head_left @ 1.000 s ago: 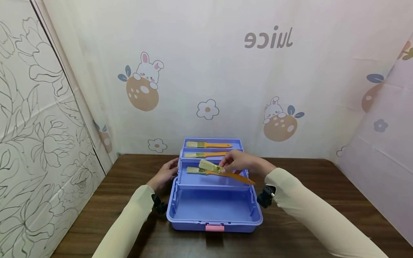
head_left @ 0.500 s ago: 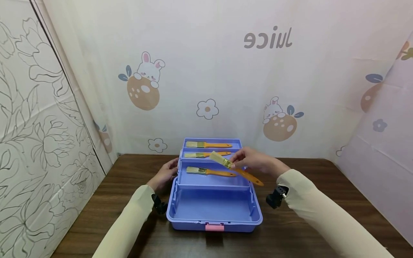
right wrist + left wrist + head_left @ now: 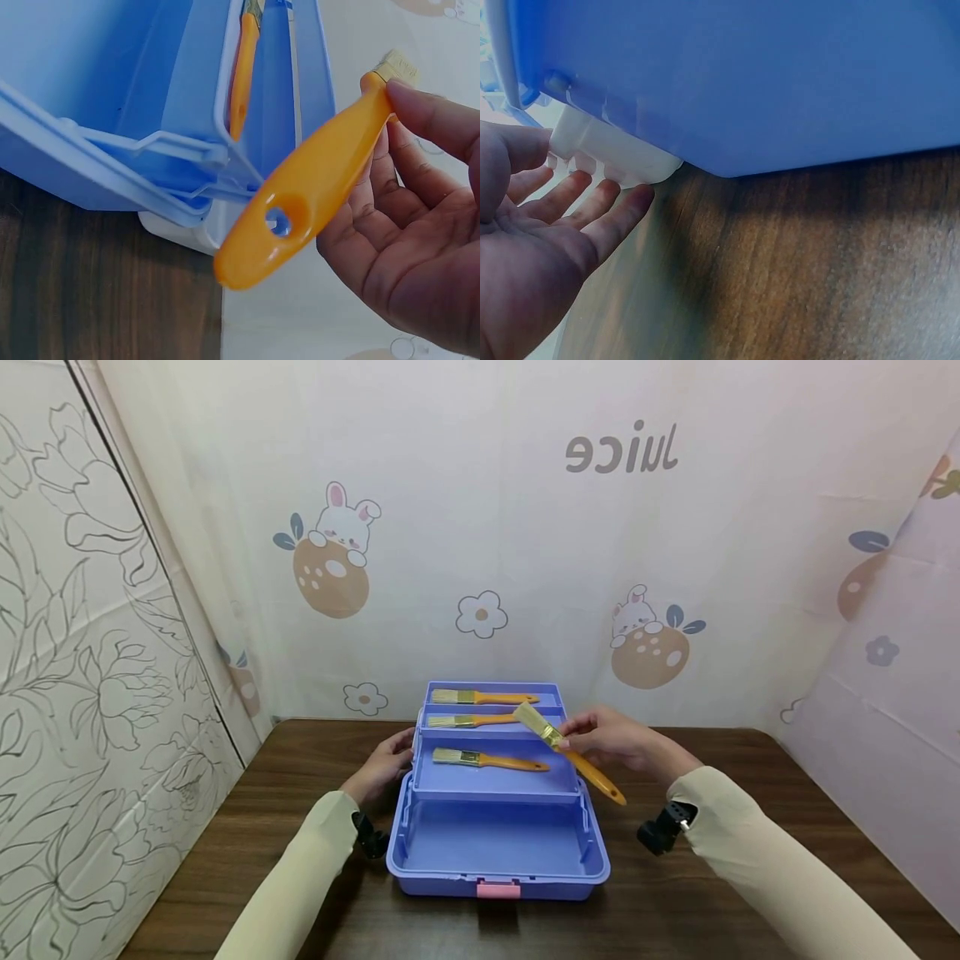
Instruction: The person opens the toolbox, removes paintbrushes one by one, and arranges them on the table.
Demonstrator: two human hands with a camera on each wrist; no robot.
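In the middle of the head view, the right hand (image 3: pixel 618 742) pinches a yellow paintbrush (image 3: pixel 582 766) over the right edge of the blue toolbox (image 3: pixel 435 887). Three more paintbrushes (image 3: pixel 492 761) lie in its trays (image 3: pixel 480 782). At its left side, the left hand (image 3: pixel 384 766) touches a white part (image 3: pixel 622 154) with loose, spread fingers.

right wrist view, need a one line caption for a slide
Right hand pinching a brush near its bristles, with a blue box behind it.
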